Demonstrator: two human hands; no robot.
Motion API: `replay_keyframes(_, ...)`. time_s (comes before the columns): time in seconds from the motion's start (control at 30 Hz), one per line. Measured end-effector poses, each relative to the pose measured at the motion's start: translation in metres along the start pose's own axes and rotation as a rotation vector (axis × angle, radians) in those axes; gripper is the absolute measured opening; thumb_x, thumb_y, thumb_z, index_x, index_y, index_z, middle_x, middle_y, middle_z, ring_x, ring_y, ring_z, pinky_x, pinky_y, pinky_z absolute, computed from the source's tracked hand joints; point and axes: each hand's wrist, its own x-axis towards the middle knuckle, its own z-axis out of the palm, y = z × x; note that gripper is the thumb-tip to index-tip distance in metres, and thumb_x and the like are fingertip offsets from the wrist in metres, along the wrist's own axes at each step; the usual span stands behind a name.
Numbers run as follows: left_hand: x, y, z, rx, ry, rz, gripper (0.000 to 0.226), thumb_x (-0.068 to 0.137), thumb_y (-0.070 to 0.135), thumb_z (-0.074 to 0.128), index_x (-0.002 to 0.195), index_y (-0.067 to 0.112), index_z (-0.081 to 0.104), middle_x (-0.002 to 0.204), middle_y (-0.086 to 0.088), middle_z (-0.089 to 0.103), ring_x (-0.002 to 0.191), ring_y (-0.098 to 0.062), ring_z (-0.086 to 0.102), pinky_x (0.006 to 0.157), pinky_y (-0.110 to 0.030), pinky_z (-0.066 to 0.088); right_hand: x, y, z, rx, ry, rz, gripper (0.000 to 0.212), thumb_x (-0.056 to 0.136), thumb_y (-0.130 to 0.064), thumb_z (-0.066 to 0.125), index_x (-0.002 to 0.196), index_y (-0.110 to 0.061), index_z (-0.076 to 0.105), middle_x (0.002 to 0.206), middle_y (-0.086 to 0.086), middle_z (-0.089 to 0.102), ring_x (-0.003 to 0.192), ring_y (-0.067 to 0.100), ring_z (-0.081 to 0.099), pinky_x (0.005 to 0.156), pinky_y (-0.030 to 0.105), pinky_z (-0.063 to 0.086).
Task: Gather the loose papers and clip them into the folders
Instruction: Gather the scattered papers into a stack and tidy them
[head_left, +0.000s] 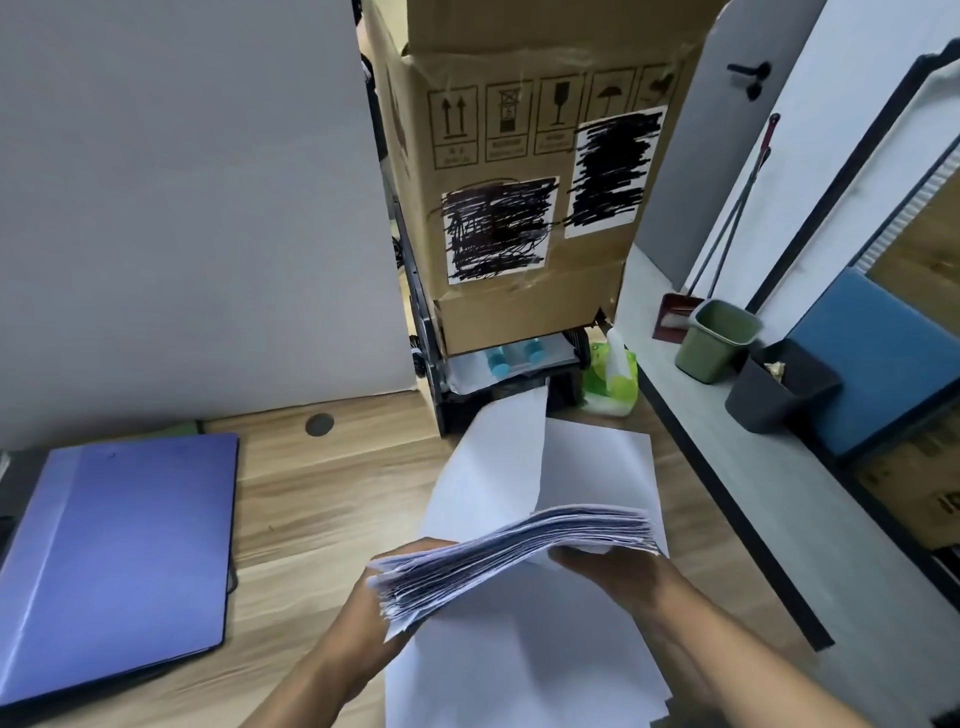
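Under the papers, left hand half-hidden.

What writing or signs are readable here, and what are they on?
No words read clearly.
Cardboard box: pictograms only, two up arrows, a glass, an umbrella; captions beneath too blurred.
Its two white labels: scribbled out in black.
Brown box at right edge: cut-off letters, unreadable.
Paper stack and blue folder: no visible text.

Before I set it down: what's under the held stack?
Loose sheets lie on the desk under the stack, held by the left hand and right hand. Anything beneath those sheets is covered.
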Motion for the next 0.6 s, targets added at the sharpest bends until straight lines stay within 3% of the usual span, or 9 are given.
replay_keyframes(0.07,0.002,-0.008,0.001,-0.009,0.028,-0.032,0.050,0.095,-0.005,0.066,0.112,0.041,0.077,0.115,0.012,0.076,0.113,-0.007,0.069,0.096,-0.015,0.051,0.001,-0.002,-0.002,-0.041,-0.029,0.009,0.017,0.089,-0.017,0.077,0.098,-0.032,0.078,0.092,-0.022,0.077,0.088,-0.009,0.069,0.077,0.006,0.051)
replay_keyframes(0.13,0.003,-0.010,0.001,-0.042,0.048,-0.046,0.034,0.093,0.002,0.073,0.115,0.028,0.078,0.117,0.006,0.077,0.115,-0.012,0.070,0.102,-0.028,0.054,0.002,-0.004,-0.001,-0.041,-0.064,0.012,0.030,0.090,-0.018,0.076,0.117,-0.033,0.074,0.113,-0.020,0.075,0.109,-0.006,0.066,0.096,0.017,0.052)
replay_keyframes(0.23,0.004,-0.004,0.002,-0.061,0.038,-0.047,0.037,0.092,0.004,0.074,0.118,0.030,0.076,0.120,0.005,0.076,0.116,-0.012,0.069,0.106,-0.032,0.052,0.004,-0.006,0.001,-0.024,-0.105,-0.024,0.050,0.091,-0.009,0.073,0.132,-0.036,0.065,0.128,-0.025,0.067,0.122,-0.009,0.058,0.093,0.011,0.049)
replay_keyframes(0.33,0.005,-0.002,0.001,-0.036,0.056,-0.036,0.051,0.092,0.002,0.073,0.115,0.048,0.074,0.120,0.017,0.075,0.115,0.001,0.067,0.099,-0.016,0.051,0.007,-0.011,0.001,-0.098,-0.061,-0.022,0.037,0.091,-0.013,0.074,0.114,-0.042,0.068,0.108,-0.026,0.072,0.104,-0.018,0.061,0.084,0.004,0.047)
replay_keyframes(0.4,0.006,-0.004,-0.001,-0.022,0.099,-0.042,0.049,0.091,-0.001,0.074,0.113,0.043,0.075,0.117,0.023,0.074,0.114,0.002,0.067,0.094,-0.012,0.051,0.008,-0.014,0.001,-0.176,-0.016,-0.048,0.037,0.090,-0.015,0.075,0.099,-0.048,0.061,0.097,-0.033,0.064,0.086,-0.032,0.055,0.073,-0.003,0.041)
replay_keyframes(0.5,0.006,0.000,0.000,-0.012,0.146,-0.037,0.054,0.089,-0.005,0.072,0.120,0.039,0.067,0.114,0.032,0.072,0.112,0.008,0.065,0.088,-0.009,0.051,0.009,-0.017,0.002,-0.204,-0.042,-0.119,0.045,0.090,-0.011,0.074,0.103,-0.050,0.055,0.103,-0.037,0.060,0.091,-0.035,0.051,0.076,-0.005,0.038)
replay_keyframes(0.6,0.009,0.002,-0.002,-0.068,0.170,-0.046,0.049,0.091,0.001,0.075,0.122,0.038,0.069,0.119,0.024,0.073,0.111,0.003,0.068,0.094,-0.023,0.056,0.010,-0.014,0.002,-0.195,-0.068,-0.100,0.043,0.091,-0.013,0.073,0.110,-0.048,0.056,0.108,-0.034,0.065,0.100,-0.024,0.057,0.079,-0.001,0.042)
